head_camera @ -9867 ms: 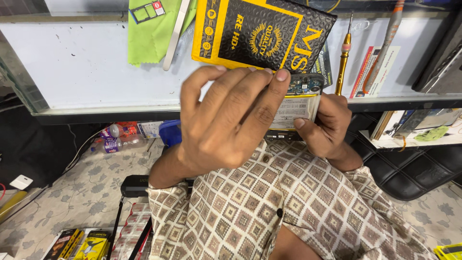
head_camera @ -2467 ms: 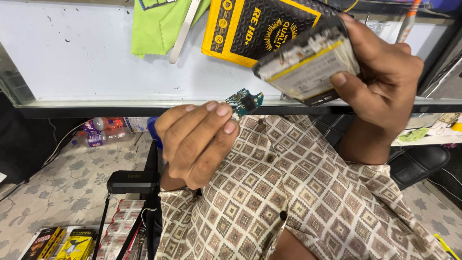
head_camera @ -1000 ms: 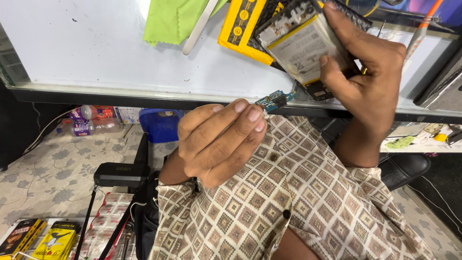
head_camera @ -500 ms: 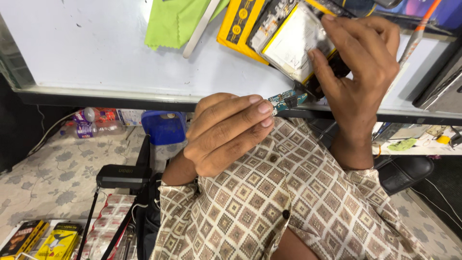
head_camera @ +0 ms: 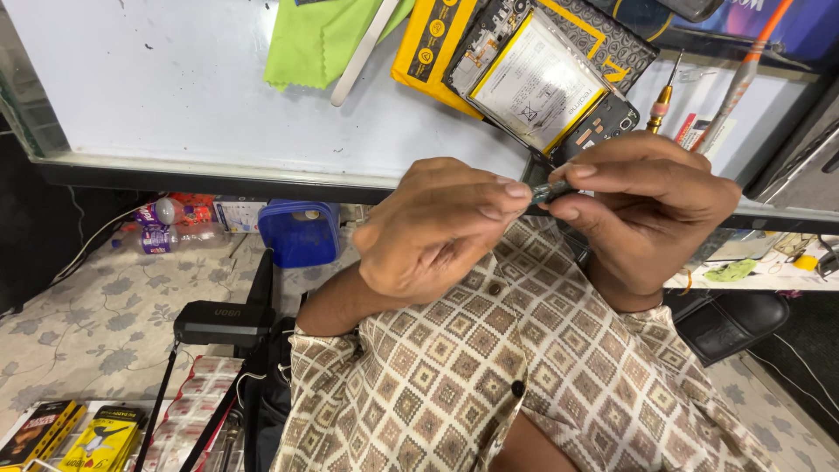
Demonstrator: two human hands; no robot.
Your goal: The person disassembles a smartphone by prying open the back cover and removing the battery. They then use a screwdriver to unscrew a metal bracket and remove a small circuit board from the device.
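At centre frame, just below the desk [head_camera: 175, 131] edge, both hands pinch a small circuit board [head_camera: 548, 191] between left hand [head_camera: 437, 229] and right hand [head_camera: 642, 210], best gripped by its edges, steadily, without bending.

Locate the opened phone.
The opened phone lies on the white table, upper centre of the head view, on a yellow packet, just above the hands.

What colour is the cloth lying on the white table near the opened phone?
Bright lime green. The cloth shows best in the head view, at the top, left of the opened phone.
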